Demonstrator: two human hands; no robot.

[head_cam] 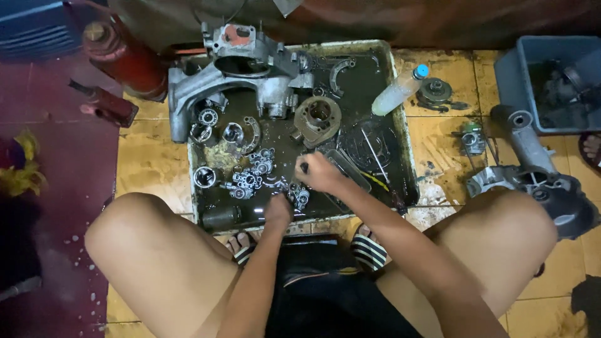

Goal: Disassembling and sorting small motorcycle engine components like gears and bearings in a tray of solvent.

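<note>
Tray (400,134): a shallow metal tray lay on the tiled floor before the squatting person, filled with dark oily liquid.
Casing (206,87): a big grey engine casing rested across the far left corner.
Cylinder (319,116): stood wet at mid-tray, beside a bottle (397,92) leaning on the right rim.
Small parts (250,175): bearings and gears lay heaped near the left, all slicked with oil.
Progress: judging by this, many pieces were stripped and soaking; none looked wiped dry.
Right hand (322,172): clenched on a thin dark tool at the near middle.
Left hand (277,209): fingers down among small parts by the near rim; grip cannot be told.
</note>
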